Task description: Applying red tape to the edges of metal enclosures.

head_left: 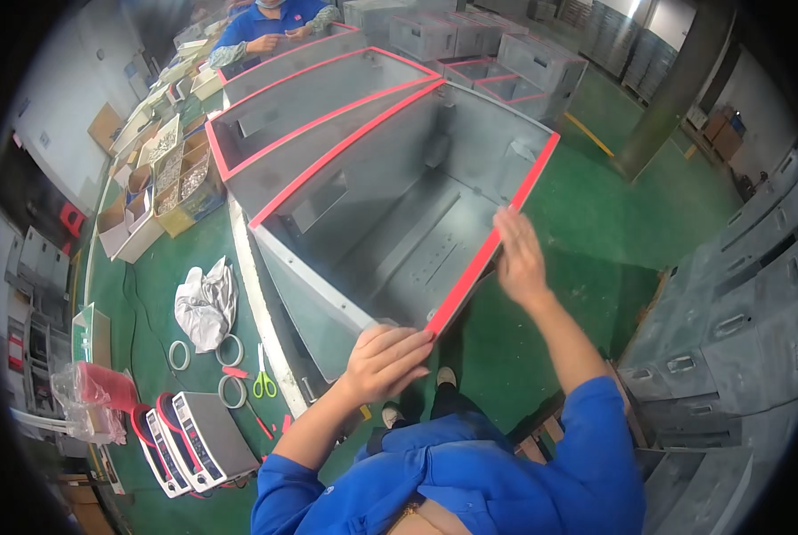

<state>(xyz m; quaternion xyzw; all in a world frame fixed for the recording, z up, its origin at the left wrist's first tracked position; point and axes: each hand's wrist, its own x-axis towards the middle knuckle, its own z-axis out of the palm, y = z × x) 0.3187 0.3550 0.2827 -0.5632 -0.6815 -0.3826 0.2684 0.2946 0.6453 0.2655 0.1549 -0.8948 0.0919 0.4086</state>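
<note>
A grey metal box (314, 278) stands open-topped at a slant in front of me, with red strips along two of its rim edges. At its nearest corner my left hand (388, 361) is closed over the rim, its fingers bent by the end of the near red strip (463, 290). Farther along that strip lies my right hand (521, 259), fingers stretched out and together against the edge. The undersides of both hands are hidden. Inside the box are slots and small holes in the floor.
Behind it stand more red-edged boxes (314, 80); a co-worker in blue (238, 36) is at the far end. On the green bench are green-handled scissors (263, 383), tape rolls (232, 392), a white cloth (206, 305), white-fronted devices (207, 441) and parts bins (185, 201). Grey cabinets (720, 348) are stacked right.
</note>
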